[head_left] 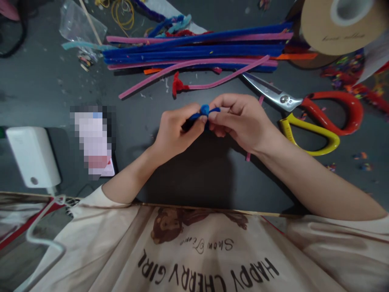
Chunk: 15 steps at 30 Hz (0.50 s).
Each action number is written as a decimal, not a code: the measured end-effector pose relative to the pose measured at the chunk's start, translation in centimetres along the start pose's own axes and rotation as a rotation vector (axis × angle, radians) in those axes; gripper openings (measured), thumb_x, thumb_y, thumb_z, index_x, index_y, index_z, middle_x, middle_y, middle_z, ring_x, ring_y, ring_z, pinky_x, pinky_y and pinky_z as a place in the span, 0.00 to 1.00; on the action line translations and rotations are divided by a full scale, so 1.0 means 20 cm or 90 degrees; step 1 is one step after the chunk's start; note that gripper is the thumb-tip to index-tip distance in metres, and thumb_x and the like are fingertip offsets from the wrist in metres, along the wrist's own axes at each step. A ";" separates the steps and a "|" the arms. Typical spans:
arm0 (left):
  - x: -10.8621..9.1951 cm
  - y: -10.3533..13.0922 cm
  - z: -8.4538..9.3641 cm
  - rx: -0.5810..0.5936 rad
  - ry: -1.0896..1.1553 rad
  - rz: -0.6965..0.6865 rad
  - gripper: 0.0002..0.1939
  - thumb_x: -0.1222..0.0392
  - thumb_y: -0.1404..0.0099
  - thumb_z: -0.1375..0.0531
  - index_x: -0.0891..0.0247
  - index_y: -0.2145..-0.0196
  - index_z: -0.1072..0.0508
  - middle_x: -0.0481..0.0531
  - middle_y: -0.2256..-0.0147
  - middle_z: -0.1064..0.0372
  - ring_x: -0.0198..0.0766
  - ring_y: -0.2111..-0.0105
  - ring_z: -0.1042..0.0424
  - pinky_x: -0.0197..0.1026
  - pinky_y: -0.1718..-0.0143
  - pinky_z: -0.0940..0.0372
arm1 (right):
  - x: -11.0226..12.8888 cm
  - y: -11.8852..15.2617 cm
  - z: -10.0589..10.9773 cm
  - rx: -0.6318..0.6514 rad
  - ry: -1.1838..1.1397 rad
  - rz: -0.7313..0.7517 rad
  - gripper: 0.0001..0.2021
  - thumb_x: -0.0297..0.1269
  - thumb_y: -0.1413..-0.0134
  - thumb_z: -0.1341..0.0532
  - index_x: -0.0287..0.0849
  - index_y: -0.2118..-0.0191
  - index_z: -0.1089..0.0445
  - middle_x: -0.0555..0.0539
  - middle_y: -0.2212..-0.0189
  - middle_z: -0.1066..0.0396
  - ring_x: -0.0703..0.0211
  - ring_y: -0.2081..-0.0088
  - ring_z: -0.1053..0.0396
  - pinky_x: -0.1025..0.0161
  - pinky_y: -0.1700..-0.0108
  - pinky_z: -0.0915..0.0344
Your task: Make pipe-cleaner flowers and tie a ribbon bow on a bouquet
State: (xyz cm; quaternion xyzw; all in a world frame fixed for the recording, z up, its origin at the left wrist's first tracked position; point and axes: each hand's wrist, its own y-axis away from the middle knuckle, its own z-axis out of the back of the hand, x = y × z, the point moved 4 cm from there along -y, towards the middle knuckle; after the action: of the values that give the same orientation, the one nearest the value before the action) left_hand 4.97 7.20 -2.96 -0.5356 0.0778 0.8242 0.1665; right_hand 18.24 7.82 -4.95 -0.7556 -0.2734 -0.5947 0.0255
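Between my fingertips is a blue pipe cleaner [205, 109], bent into a small knot or loop. My left hand [179, 125] pinches it from the left with thumb and forefinger. From the right, my right hand [240, 119] grips it too, thumb against its short end; part of the piece is hidden by my fingers. Just beyond my hands lies a pink pipe cleaner with a twisted red piece [179, 85] at its left end. A pair of scissors [284, 99] with one red and one yellow handle lies open beside my right hand.
A bundle of blue and pink pipe cleaners [194, 50] stretches across the back. A ribbon spool [319, 34] stands at the back right, near colourful scraps [343, 73]. On the left are a phone [107, 168] and a white power bank [33, 156] with a cable.
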 end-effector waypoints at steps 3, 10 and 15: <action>0.01 0.00 -0.02 0.014 0.142 0.053 0.13 0.61 0.36 0.46 0.63 0.79 0.37 0.42 0.84 0.44 0.23 0.84 0.45 0.32 0.82 0.49 | 0.05 0.03 0.00 -0.065 0.172 0.133 0.03 0.29 0.47 0.41 0.42 0.71 0.34 0.55 0.80 0.35 0.72 0.81 0.40 0.72 0.78 0.41; 0.05 -0.01 -0.09 0.128 0.576 0.282 0.17 0.56 0.45 0.37 0.62 0.83 0.39 0.37 0.91 0.53 0.22 0.92 0.53 0.31 0.87 0.42 | 0.11 0.11 -0.02 -0.094 0.641 0.552 0.10 0.29 0.43 0.47 0.49 0.63 0.30 0.52 0.70 0.27 0.67 0.69 0.31 0.67 0.64 0.32; 0.02 0.01 -0.15 0.404 0.720 0.400 0.23 0.52 0.46 0.37 0.62 0.88 0.45 0.38 0.93 0.63 0.21 0.94 0.58 0.31 0.91 0.47 | 0.04 0.08 0.03 0.023 0.643 0.444 0.08 0.40 0.41 0.44 0.53 0.64 0.28 0.53 0.68 0.25 0.66 0.68 0.30 0.66 0.59 0.32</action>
State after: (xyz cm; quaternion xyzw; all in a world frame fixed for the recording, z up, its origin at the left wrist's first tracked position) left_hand 7.27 6.23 -4.64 -0.7583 0.5385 0.3673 0.0035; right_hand 19.68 7.04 -3.91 -0.4251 0.0259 -0.8311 0.3577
